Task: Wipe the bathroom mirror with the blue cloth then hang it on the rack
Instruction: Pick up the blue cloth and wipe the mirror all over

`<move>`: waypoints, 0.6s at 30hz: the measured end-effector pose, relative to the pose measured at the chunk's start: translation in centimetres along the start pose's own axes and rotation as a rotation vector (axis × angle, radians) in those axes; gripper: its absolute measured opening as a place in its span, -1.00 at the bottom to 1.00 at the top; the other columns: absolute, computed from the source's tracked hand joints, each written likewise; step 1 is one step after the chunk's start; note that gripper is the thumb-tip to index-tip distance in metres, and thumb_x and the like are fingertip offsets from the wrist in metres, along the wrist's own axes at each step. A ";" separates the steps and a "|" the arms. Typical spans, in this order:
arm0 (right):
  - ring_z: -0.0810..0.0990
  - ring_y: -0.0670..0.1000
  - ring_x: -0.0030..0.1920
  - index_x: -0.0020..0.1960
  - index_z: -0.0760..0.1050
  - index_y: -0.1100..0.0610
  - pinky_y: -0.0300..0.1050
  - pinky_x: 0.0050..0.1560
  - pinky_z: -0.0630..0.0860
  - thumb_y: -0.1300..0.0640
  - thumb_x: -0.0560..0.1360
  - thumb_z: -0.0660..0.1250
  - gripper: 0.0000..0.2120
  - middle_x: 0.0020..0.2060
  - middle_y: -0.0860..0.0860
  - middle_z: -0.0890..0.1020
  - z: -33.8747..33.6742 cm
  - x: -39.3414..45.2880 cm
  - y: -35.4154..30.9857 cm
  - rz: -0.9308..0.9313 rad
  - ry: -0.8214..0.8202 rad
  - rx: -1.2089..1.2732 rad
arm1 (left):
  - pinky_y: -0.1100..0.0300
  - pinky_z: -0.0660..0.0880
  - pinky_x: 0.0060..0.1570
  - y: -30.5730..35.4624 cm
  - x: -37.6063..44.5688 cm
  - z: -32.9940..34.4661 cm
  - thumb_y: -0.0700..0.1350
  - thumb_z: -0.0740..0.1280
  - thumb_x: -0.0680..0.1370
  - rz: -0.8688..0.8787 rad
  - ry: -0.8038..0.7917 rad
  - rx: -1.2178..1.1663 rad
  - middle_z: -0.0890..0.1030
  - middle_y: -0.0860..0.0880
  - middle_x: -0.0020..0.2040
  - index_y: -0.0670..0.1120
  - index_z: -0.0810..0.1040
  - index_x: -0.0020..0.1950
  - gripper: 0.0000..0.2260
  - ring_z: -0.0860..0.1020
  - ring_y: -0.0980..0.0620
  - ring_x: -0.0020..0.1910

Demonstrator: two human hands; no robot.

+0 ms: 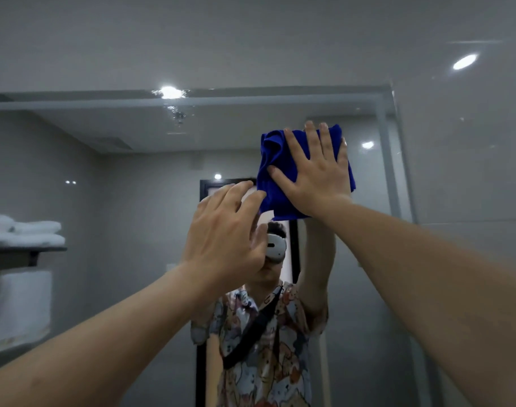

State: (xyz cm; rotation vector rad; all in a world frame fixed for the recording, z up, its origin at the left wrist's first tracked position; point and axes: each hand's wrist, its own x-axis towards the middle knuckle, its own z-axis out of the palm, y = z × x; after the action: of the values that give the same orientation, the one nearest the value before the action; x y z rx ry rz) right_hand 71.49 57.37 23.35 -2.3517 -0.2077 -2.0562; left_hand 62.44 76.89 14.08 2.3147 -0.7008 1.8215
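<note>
Blue and bunched, the cloth (275, 160) sits flat against the mirror (151, 183) high on the right of the glass, close under its top edge and near its right border. My right hand (315, 174) covers most of it: the palm presses it to the glass with the fingers (295, 148) straight and spread apart, so I see only the crumpled left part, a strip along the top, and a corner hanging below the wrist. How far the cloth runs under the palm I cannot make out. Its fabric looks deep, saturated blue, soft, with loose folds at the upper left.

My left hand (230, 227) is raised just left of and below the cloth, fingers relaxed and a little apart, holding nothing; the fingertips reach the cloth's lower left edge, though whether they touch it or the glass I cannot tell. This hand blocks much of the reflected person behind it, of whom I see a patterned shirt (268, 348) and a dark strap across it.

Far left in the reflection, folded white towels (24, 230) lie on a dark shelf (27, 254), with another white towel (21, 306) hanging below, all soft and blurred. Bright ceiling light spots glare on the glass near the top edge, and some smeared marks show just below the brightest one. Both forearms run out of the bottom of the view.
</note>
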 end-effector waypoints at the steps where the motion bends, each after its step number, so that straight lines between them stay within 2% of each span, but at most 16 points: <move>1: -0.13 0.17 0.68 0.69 -0.12 -0.14 0.33 0.60 -0.16 -0.51 0.56 -0.15 -0.19 0.69 0.09 0.00 -0.1 -0.2 1.3 0.018 0.001 0.000 | -0.12 0.34 0.42 0.8 0.3 0.4 0.02 0.35 0.58 0.001 0.000 -0.001 0.45 -0.08 0.47 -0.05 0.45 0.44 -0.56 0.38 -0.11 0.46; 8: -0.09 0.15 0.68 0.68 -0.11 -0.17 0.33 0.60 -0.11 -0.50 0.56 -0.15 -0.21 0.69 0.07 0.02 -0.9 -1.3 8.5 0.116 0.037 0.007 | -0.09 0.34 0.41 4.8 2.1 3.3 0.04 0.35 0.56 0.032 0.013 0.004 0.48 -0.08 0.46 -0.03 0.47 0.42 -0.56 0.40 -0.10 0.44; 14: -0.07 0.16 0.67 0.68 -0.08 -0.17 0.32 0.59 -0.10 -0.51 0.55 -0.15 -0.20 0.68 0.07 0.05 -1.2 -0.4 9.7 0.130 0.064 0.007 | -0.08 0.30 0.44 5.8 3.4 4.9 0.10 0.26 0.55 0.080 -0.013 0.023 0.46 -0.04 0.48 0.00 0.44 0.46 -0.52 0.37 -0.07 0.47; 18: -0.11 0.15 0.68 0.68 -0.10 -0.18 0.32 0.60 -0.12 -0.53 0.53 -0.18 -0.18 0.69 0.06 0.01 -1.7 1.7 10.9 0.166 0.049 0.011 | -0.08 0.32 0.42 5.3 4.3 5.3 0.08 0.28 0.54 0.116 0.008 0.054 0.48 -0.04 0.45 -0.01 0.47 0.42 -0.54 0.39 -0.08 0.46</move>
State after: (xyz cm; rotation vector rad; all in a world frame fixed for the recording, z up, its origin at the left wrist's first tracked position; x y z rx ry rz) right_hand 71.22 46.54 26.11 -2.2255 -0.0219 -2.0278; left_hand 65.68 69.02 15.67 2.3450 -0.8116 1.9192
